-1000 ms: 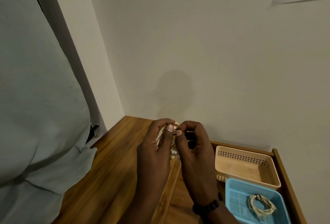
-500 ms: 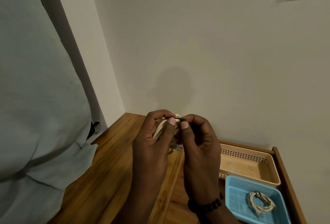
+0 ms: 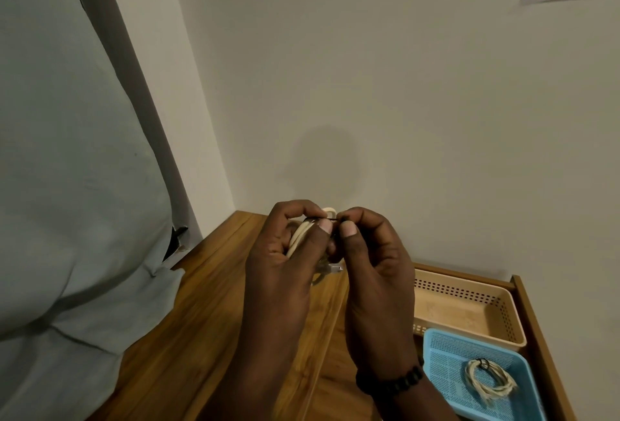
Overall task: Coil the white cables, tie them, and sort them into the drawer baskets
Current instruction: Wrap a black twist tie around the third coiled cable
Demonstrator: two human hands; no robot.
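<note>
My left hand (image 3: 285,252) is closed around a coiled white cable (image 3: 302,232), held up above the wooden top. A metal plug end (image 3: 332,268) hangs below the coil. My right hand (image 3: 369,252) pinches a thin black tie (image 3: 330,218) stretched across the top of the coil, thumb to thumb with the left hand. To the right, a blue basket (image 3: 439,350) holds a tied white cable bundle (image 3: 488,382). Behind it stands a beige basket (image 3: 469,286) with nothing visible in it.
Both baskets sit in an open wooden drawer (image 3: 533,326) at the right. The wooden top (image 3: 208,313) runs to a wall corner. A grey-green fabric cover (image 3: 67,185) fills the left. A black bead bracelet (image 3: 389,383) circles my right wrist.
Both hands have risen slightly with the coil. The thumbs have come together and the black tie is now drawn taut across the top of the coil.
</note>
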